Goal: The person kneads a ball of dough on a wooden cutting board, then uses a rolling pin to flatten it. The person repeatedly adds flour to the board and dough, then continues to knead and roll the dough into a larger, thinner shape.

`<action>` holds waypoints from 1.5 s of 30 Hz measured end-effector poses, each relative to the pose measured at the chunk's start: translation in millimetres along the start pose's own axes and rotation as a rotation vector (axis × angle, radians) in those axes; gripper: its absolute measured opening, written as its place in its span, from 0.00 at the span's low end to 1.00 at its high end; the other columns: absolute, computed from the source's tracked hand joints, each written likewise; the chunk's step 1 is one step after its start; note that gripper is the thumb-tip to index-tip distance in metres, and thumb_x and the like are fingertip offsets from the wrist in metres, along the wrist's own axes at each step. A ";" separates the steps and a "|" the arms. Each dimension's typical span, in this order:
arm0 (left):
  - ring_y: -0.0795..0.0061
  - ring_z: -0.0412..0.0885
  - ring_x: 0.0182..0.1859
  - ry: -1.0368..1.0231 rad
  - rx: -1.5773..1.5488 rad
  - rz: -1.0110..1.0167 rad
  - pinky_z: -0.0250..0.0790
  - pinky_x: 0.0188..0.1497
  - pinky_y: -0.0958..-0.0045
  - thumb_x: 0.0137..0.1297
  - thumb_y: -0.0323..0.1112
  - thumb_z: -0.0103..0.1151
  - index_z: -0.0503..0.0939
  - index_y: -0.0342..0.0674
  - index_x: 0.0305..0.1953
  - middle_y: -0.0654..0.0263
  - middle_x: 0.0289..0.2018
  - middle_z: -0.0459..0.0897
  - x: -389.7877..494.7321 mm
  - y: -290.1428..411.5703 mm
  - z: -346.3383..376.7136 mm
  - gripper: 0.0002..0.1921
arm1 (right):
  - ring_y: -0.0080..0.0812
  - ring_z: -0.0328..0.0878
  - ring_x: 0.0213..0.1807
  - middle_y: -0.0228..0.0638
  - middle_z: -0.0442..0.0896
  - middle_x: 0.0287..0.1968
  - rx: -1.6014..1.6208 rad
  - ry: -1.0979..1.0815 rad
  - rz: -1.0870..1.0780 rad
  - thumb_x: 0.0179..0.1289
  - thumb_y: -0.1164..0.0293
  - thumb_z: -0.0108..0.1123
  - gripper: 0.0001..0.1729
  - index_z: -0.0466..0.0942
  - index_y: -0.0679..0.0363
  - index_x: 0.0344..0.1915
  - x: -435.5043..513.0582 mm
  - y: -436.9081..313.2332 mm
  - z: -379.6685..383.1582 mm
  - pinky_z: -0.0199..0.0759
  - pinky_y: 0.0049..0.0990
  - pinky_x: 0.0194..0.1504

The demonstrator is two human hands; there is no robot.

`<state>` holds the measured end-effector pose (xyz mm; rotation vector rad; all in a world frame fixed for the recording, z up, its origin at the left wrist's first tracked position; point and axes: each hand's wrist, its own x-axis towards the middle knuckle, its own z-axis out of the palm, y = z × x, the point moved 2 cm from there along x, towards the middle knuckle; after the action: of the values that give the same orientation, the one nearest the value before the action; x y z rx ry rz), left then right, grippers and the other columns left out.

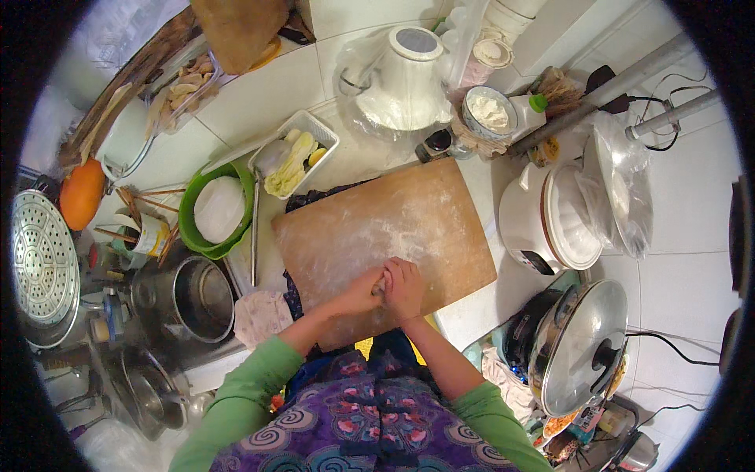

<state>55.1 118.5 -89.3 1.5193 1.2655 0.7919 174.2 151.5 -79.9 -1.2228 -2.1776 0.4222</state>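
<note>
My left hand (361, 290) and my right hand (404, 289) meet close together above the near part of a wooden board (413, 224). The right fingers curl over the left fingertips. A small greyish patch shows between the hands, too hidden to name. Pale flour (407, 239) dusts the board, thickest just beyond my hands. Dark cloth or plastic peeks out beneath the board's left and far edges.
A green basin (187, 221) and a white plastic basket (330, 131) with cabbage leaves stand left of the board. Beyond it are a plastic-covered appliance (395, 88) and a flour bowl (489, 112). A white cooker (522, 206) and a glass-lidded pan (581, 348) stand right.
</note>
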 end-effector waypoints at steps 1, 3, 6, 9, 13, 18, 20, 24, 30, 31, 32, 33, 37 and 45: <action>0.50 0.72 0.47 -0.016 -0.091 0.120 0.66 0.48 0.61 0.44 0.30 0.60 0.67 0.38 0.52 0.49 0.46 0.73 -3.9 -1.6 -5.4 0.29 | 0.45 0.72 0.41 0.40 0.76 0.41 -0.041 0.001 0.020 0.55 0.70 0.54 0.11 0.72 0.59 0.39 1.3 1.6 4.5 0.67 0.35 0.45; 0.51 0.71 0.49 0.074 0.122 0.074 0.64 0.49 0.62 0.44 0.31 0.61 0.64 0.39 0.54 0.50 0.48 0.71 -6.4 -12.5 -16.2 0.31 | 0.44 0.72 0.40 0.39 0.76 0.38 -0.096 -0.041 0.040 0.55 0.69 0.55 0.09 0.71 0.59 0.37 11.6 4.7 16.4 0.68 0.36 0.43; 0.53 0.72 0.48 0.109 0.241 -0.052 0.65 0.49 0.64 0.42 0.32 0.64 0.65 0.38 0.54 0.51 0.46 0.72 3.6 -32.7 -25.1 0.33 | 0.42 0.73 0.38 0.38 0.76 0.33 -0.152 -0.163 0.059 0.57 0.67 0.53 0.07 0.71 0.57 0.34 42.6 12.3 39.7 0.70 0.36 0.37; 0.52 0.73 0.45 0.138 0.200 -0.203 0.66 0.47 0.62 0.40 0.34 0.66 0.68 0.36 0.51 0.51 0.42 0.74 30.0 -50.6 -28.0 0.31 | 0.40 0.75 0.35 0.37 0.76 0.29 -0.229 -0.275 0.143 0.60 0.64 0.50 0.09 0.72 0.56 0.33 63.4 22.7 54.2 0.71 0.36 0.33; 0.51 0.75 0.39 0.180 0.164 -0.343 0.68 0.41 0.60 0.39 0.36 0.67 0.72 0.36 0.46 0.52 0.40 0.76 50.1 -47.9 -27.9 0.28 | 0.42 0.77 0.32 0.38 0.78 0.29 -0.225 -0.249 0.243 0.64 0.59 0.46 0.15 0.74 0.57 0.32 71.0 18.1 54.0 0.70 0.37 0.32; 0.51 0.72 0.45 0.192 0.457 -0.352 0.67 0.44 0.57 0.45 0.29 0.59 0.70 0.39 0.45 0.53 0.42 0.73 20.5 -10.7 -1.8 0.21 | 0.46 0.76 0.29 0.38 0.78 0.27 0.122 -0.424 0.561 0.64 0.59 0.44 0.16 0.76 0.56 0.30 64.8 18.3 23.0 0.69 0.39 0.33; 0.51 0.72 0.43 0.232 0.298 -0.271 0.68 0.42 0.57 0.46 0.25 0.56 0.70 0.39 0.42 0.54 0.41 0.72 -2.8 0.5 12.6 0.18 | 0.45 0.76 0.31 0.39 0.78 0.29 0.005 -0.515 0.443 0.62 0.57 0.43 0.18 0.75 0.57 0.31 39.1 10.0 7.5 0.68 0.40 0.34; 0.55 0.71 0.44 0.245 0.271 0.140 0.69 0.42 0.64 0.50 0.23 0.53 0.71 0.39 0.42 0.57 0.43 0.72 -47.4 6.5 10.9 0.15 | 0.43 0.72 0.35 0.40 0.76 0.31 -0.159 -0.111 0.103 0.59 0.62 0.47 0.13 0.75 0.59 0.30 -6.8 -16.2 -1.3 0.66 0.40 0.35; 0.71 0.76 0.38 0.513 -0.634 -0.589 0.70 0.35 0.71 0.58 0.27 0.55 0.70 0.35 0.46 0.59 0.40 0.77 -64.6 -11.2 22.1 0.14 | 0.42 0.72 0.34 0.40 0.76 0.29 -0.318 -0.104 0.113 0.58 0.64 0.48 0.12 0.74 0.59 0.26 40.5 5.6 35.6 0.67 0.38 0.34; 0.71 0.76 0.38 0.472 -0.752 -0.633 0.69 0.34 0.72 0.59 0.30 0.55 0.70 0.35 0.47 0.59 0.40 0.77 -58.6 -10.8 26.7 0.15 | 0.43 0.72 0.33 0.40 0.76 0.29 -0.340 -0.067 0.128 0.59 0.63 0.47 0.13 0.74 0.59 0.25 50.2 8.1 40.5 0.67 0.38 0.34; 0.72 0.76 0.37 0.444 -0.887 -0.690 0.69 0.33 0.72 0.60 0.33 0.55 0.70 0.36 0.47 0.59 0.39 0.77 -45.8 -10.5 31.9 0.15 | 0.43 0.73 0.34 0.40 0.77 0.29 -0.341 -0.100 0.197 0.60 0.62 0.46 0.15 0.75 0.59 0.25 58.6 11.7 44.6 0.68 0.38 0.35; 0.72 0.77 0.36 0.413 -1.020 -0.744 0.69 0.32 0.73 0.60 0.36 0.55 0.69 0.37 0.48 0.58 0.38 0.77 -32.9 -9.2 34.5 0.16 | 0.43 0.74 0.35 0.40 0.77 0.28 -0.340 -0.131 0.266 0.60 0.61 0.45 0.17 0.75 0.60 0.24 65.1 14.6 47.6 0.68 0.39 0.36; 0.71 0.76 0.24 0.357 -1.044 -1.026 0.67 0.25 0.73 0.58 0.46 0.57 0.70 0.41 0.45 0.63 0.28 0.77 10.4 -8.9 14.1 0.19 | 0.45 0.76 0.36 0.43 0.79 0.28 -0.197 -0.190 0.611 0.64 0.58 0.40 0.23 0.76 0.61 0.23 73.0 22.3 47.4 0.69 0.41 0.37; 0.54 0.71 0.46 0.172 0.482 -0.227 0.69 0.42 0.60 0.54 0.33 0.54 0.69 0.38 0.47 0.55 0.46 0.72 3.3 13.2 14.2 0.18 | 0.45 0.74 0.33 0.43 0.78 0.26 0.162 -0.147 0.593 0.63 0.58 0.44 0.22 0.74 0.63 0.22 41.0 20.5 -0.8 0.66 0.40 0.38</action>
<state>73.2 118.1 -81.7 1.6620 1.8179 0.4955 172.0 197.1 -76.1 -1.7777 -1.8133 0.9345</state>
